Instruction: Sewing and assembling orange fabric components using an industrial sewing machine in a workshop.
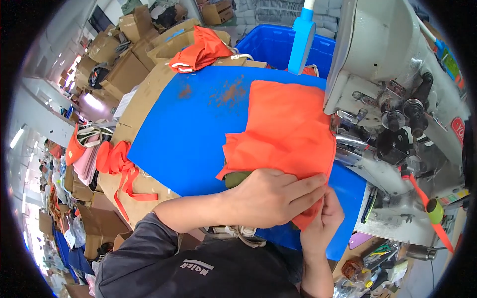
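A piece of orange fabric (285, 111) lies over the blue work surface, its right edge running to the sewing machine (350, 136). My left hand (273, 196) rests across the near part of the fabric, its fingers pressed together on the near right edge. Close against those fingertips, my right hand (323, 216) pinches the same edge between thumb and fingers. A corner of the fabric hangs down between both hands. Dark green cloth (236, 179) shows from under the fabric beside my left wrist; the rest of it is covered.
The blue surface (174, 134) carries brown specks. Orange strap (130, 181) lies coiled at the left, and an orange bundle (201, 49) at the far edge. Behind stands a blue crate (266, 42). A blue lamp-like fixture (301, 42) hangs ahead; tools (380, 253) lie at the near right.
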### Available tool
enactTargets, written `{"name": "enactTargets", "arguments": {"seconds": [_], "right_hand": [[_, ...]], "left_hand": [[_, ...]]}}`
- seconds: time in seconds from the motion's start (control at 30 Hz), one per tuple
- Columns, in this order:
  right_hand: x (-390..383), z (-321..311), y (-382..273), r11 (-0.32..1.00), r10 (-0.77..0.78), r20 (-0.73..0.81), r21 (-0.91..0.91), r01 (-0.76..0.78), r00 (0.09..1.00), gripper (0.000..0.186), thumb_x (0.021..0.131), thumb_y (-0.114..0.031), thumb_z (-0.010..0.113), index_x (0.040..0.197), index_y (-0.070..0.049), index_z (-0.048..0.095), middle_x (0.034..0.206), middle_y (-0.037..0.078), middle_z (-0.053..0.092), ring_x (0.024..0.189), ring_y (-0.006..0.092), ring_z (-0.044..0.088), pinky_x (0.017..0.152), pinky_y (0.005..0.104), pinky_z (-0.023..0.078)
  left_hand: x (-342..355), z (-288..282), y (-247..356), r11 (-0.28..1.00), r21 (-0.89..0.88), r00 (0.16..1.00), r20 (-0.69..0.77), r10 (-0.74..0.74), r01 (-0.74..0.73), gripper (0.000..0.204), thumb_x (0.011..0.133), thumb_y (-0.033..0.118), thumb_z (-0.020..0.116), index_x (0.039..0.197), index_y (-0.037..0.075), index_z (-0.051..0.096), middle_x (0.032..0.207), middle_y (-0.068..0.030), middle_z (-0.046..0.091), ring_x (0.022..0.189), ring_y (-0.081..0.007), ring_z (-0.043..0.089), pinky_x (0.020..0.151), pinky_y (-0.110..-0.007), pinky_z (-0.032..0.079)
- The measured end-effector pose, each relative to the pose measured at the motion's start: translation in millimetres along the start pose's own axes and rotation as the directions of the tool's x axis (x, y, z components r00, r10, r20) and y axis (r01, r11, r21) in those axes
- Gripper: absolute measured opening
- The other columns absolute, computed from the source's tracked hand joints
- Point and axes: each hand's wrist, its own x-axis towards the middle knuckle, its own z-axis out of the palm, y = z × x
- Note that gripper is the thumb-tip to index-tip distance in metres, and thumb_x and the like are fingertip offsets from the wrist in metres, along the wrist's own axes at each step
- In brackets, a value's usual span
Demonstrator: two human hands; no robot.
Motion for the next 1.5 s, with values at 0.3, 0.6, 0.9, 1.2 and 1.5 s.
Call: {"name": "enactTargets", "arguments": {"seconds": [0.3, 0.6, 0.9, 1.2, 1.5], "right_hand": [[10.1, 6.5, -2.2, 0.999, 0.012, -0.037, 0.033, -0.011, 0.999, 0.016, 0.098, 0.0, 0.047, 0.095, 0.003, 0.063, 0.071, 0.007, 0.061, 0.071, 0.0027, 0.051, 0.059, 0.0231, 0.042], [20.1, 8.6, -0.6, 0.999, 0.03, -0.081, 0.015, -0.029, 0.996, 0.017, 0.098, -0.001, 0.048, 0.1, 0.003, 0.065, 0.07, 0.006, 0.062, 0.068, 0.0032, 0.051, 0.058, 0.0234, 0.043], [32.9, 9.7, -6.8, 1.0, -0.011, -0.051, 0.021, 0.012, 0.999, 0.019, 0.098, -0.002, 0.05, 0.106, 0.003, 0.066, 0.071, 0.004, 0.062, 0.067, 0.0027, 0.05, 0.057, 0.022, 0.042], [46.5, 9.8, -3.2, 1.0, -0.018, -0.037, 0.006, 0.018, 0.999, 0.02, 0.098, -0.001, 0.05, 0.109, 0.004, 0.066, 0.073, 0.003, 0.061, 0.068, 0.0023, 0.048, 0.057, 0.0211, 0.041], [52.7, 10.6, -4.6, 0.999, 0.007, -0.011, 0.039, -0.007, 1.0, 0.021, 0.098, -0.002, 0.05, 0.111, 0.003, 0.065, 0.073, 0.002, 0.061, 0.066, 0.0012, 0.048, 0.055, 0.0213, 0.04]], "left_hand": [[2.8, 1.9, -5.3, 0.999, 0.008, 0.999, -0.01, -0.038, 0.038, 0.036, 0.074, 0.013, 0.063, 0.108, 0.003, 0.066, 0.124, -0.0113, 0.062, 0.062, -0.0134, 0.059, 0.051, -0.028, 0.048], [5.9, 11.1, -18.9, 0.998, -0.037, 0.997, -0.05, -0.05, 0.048, 0.041, 0.073, 0.012, 0.063, 0.113, 0.003, 0.065, 0.122, -0.0103, 0.063, 0.069, -0.0153, 0.065, 0.053, -0.029, 0.052], [14.2, 8.6, -30.7, 0.99, -0.1, 0.994, -0.042, -0.1, 0.096, 0.052, 0.061, 0.009, 0.071, 0.112, 0.003, 0.068, 0.119, -0.0094, 0.067, 0.078, -0.0204, 0.07, 0.06, -0.029, 0.054], [21.4, 13.1, -38.6, 0.99, -0.063, 0.991, -0.041, -0.127, 0.124, 0.054, 0.06, 0.006, 0.072, 0.113, 0.003, 0.068, 0.121, -0.0086, 0.066, 0.08, -0.0201, 0.069, 0.059, -0.03, 0.053], [30.0, 11.2, -41.2, 0.952, -0.151, 0.961, -0.036, -0.276, 0.268, 0.051, 0.06, 0.003, 0.072, 0.11, 0.013, 0.073, 0.084, -0.0032, 0.059, 0.073, -0.0191, 0.064, 0.053, -0.03, 0.049]]}}
